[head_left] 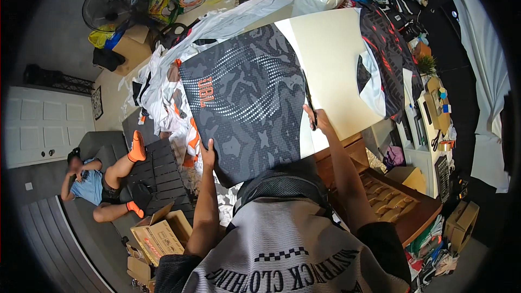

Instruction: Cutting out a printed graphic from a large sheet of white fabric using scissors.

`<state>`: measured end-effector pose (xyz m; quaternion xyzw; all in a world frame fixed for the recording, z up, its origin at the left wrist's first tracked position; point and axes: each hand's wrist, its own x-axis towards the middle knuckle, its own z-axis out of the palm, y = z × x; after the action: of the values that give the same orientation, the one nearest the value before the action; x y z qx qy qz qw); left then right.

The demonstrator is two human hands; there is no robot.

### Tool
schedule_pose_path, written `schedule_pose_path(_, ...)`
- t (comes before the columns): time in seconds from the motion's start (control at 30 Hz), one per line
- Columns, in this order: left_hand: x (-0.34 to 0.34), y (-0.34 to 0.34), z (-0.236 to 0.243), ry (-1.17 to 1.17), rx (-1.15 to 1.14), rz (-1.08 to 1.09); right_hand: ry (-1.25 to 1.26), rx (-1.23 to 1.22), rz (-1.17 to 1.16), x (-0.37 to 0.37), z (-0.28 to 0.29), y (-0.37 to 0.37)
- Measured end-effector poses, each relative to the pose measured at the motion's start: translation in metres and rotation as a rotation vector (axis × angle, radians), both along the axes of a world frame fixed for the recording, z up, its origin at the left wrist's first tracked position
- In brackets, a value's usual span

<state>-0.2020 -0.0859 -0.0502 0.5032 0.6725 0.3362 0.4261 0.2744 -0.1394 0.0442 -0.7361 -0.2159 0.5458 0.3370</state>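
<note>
A dark grey camouflage fabric panel with white dot bands and orange lettering lies on the pale table in front of me. My right hand grips dark-handled scissors at the panel's right edge. The blades point away from me along that edge, where a white fabric margin shows. On the panel's left edge lies my left hand, fingers stretched out and thumb toward the cloth.
White and orange fabric scraps heap along the table's left side. Black-red printed fabric lies at the far right. A person in orange socks reclines on a sofa at left. An opened cardboard box and a tufted brown chair are near me.
</note>
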Motion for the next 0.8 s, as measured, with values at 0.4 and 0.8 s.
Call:
schedule_pose_path(0.4,0.004,0.001,0.004,-0.035,0.007,-0.013,0.040,0.056,-0.026,0.001,-0.003,-0.002)
schedule_pose_path(0.8,0.004,0.001,0.004,-0.040,0.062,-0.040,-0.028,0.065,-0.021,0.001,-0.003,-0.002)
